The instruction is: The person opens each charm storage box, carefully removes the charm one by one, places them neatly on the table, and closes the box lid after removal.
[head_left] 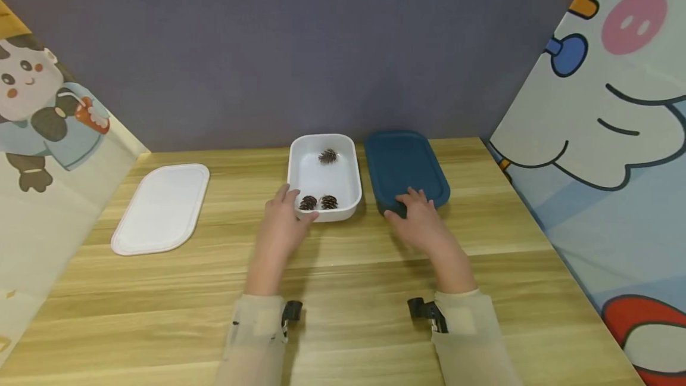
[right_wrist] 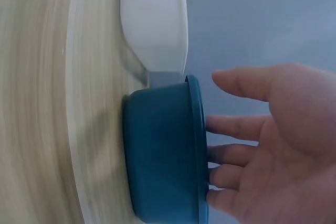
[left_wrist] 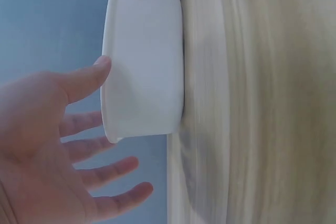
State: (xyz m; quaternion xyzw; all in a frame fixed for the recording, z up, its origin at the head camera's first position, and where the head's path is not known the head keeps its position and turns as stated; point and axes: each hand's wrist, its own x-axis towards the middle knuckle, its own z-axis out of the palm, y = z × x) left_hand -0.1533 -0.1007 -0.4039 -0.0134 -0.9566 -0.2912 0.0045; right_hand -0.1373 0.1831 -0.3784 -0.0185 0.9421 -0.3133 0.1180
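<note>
A white container [head_left: 325,171] holds three pine cones: one pine cone [head_left: 328,156] towards its far end, and two, a left cone [head_left: 308,203] and a right cone [head_left: 329,202], by its near wall. My left hand [head_left: 281,225] is at its near left corner, the thumb at the near rim and the other fingers spread loosely along the left side. To the right stands a dark blue container with its blue lid [head_left: 405,162] on. My right hand [head_left: 421,222] is over the lid's near edge, fingertips resting on or just above the top, thumb apart from it.
A white lid [head_left: 162,209] lies flat on the wooden table [head_left: 354,326] at the left. A grey partition [head_left: 257,52] rises behind the containers. Printed cartoon panels flank both sides, the right panel [head_left: 605,130] slanting along the table's edge.
</note>
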